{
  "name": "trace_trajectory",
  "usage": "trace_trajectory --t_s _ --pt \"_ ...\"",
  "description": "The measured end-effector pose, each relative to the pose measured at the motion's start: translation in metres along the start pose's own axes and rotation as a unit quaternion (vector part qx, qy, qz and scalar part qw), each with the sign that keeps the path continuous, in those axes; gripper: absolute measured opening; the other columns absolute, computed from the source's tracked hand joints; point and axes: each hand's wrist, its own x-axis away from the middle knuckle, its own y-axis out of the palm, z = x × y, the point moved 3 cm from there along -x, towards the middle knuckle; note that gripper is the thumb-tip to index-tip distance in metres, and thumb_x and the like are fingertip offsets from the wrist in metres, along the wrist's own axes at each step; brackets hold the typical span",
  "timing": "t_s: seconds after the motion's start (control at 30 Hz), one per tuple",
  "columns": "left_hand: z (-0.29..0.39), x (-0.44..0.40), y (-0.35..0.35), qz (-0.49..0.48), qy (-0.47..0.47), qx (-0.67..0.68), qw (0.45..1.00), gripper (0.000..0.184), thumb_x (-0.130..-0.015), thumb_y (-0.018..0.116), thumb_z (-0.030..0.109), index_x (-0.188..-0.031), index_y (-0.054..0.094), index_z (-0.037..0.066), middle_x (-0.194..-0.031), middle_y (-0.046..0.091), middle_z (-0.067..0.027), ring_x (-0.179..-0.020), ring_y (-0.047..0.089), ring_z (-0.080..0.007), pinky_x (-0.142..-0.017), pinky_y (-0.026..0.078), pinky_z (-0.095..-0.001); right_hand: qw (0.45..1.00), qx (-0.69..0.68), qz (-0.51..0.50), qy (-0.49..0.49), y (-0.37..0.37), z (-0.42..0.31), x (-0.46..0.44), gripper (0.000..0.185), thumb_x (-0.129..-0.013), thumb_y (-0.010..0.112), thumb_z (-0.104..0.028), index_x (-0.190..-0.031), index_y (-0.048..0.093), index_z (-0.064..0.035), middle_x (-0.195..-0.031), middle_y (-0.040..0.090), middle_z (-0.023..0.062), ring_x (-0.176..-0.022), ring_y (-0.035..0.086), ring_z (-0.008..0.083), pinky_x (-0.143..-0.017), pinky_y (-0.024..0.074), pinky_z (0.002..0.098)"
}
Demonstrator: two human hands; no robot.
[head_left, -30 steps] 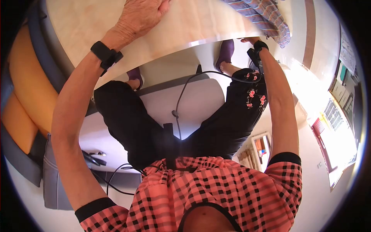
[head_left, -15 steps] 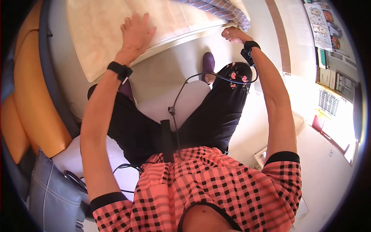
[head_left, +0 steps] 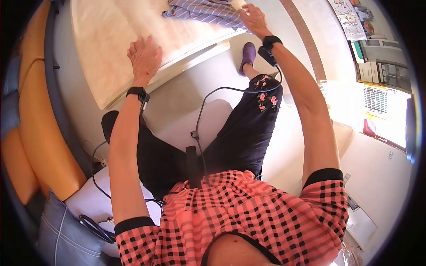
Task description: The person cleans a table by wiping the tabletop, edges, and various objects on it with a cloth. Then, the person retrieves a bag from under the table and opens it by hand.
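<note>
My left hand lies on the pale marbled table top near its front edge, fingers spread and slightly bent, holding nothing. A bunched blue-grey striped cloth lies on the far right part of the table. At the cloth's right end, my right hand has its fingers curled against the fabric and appears to grip its edge. A small cream-coloured patch or object shows just beyond those fingers; its kind cannot be made out.
Orange sofa cushions stand to the left, a grey-blue cushion beside me. A dark cable runs from my right wrist across my lap. My purple shoe is below the table edge. A bright window is at the right.
My right hand has moved from the table corner up and left along with the cloth, which lies further left. My left hand has drawn back closer to me. The view has also shifted slightly.
</note>
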Motion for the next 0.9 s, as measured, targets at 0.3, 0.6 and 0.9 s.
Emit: trace_trajectory --t_s 0.3,0.6,0.9 --pt "0.026 -0.033 -0.016 -0.035 -0.01 -0.022 0.999 0.042 -0.083 0.057 0.023 -0.123 0.053 0.01 -0.129 0.044 -0.018 -0.114 0.038 -0.037 -0.097 0.029 -0.0512 0.998 0.055 -0.039 0.009 0.043 -0.13 -0.045 0.051 -0.083 0.059 -0.05 -0.117 0.061 -0.0127 -0.126 0.052 0.016 -0.112 0.05 0.0386 -0.094 0.034 0.0594" --pt "0.036 -0.044 0.006 0.027 -0.044 0.034 0.998 0.038 -0.084 0.048 0.016 -0.12 0.051 0.005 -0.124 0.049 -0.0182 -0.117 0.042 -0.0365 -0.1 0.031 -0.0494 0.981 -0.017 0.069 -0.18 0.046 -0.125 0.042 0.034 -0.074 0.071 -0.043 -0.091 0.063 -0.014 -0.086 0.056 0.0034 -0.087 0.053 0.0222 -0.076 0.0396 0.0362" --pt "0.045 -0.046 0.01 0.001 -0.058 0.012 0.998 0.034 -0.086 0.049 0.017 -0.117 0.05 0.005 -0.122 0.05 -0.0166 -0.117 0.043 -0.0372 -0.098 0.033 -0.0518 0.978 -0.11 -0.069 0.161 0.049 0.021 0.142 0.039 -0.083 0.064 -0.04 -0.096 0.061 -0.0037 -0.095 0.063 0.0161 -0.088 0.062 0.0364 -0.077 0.0487 0.0458"
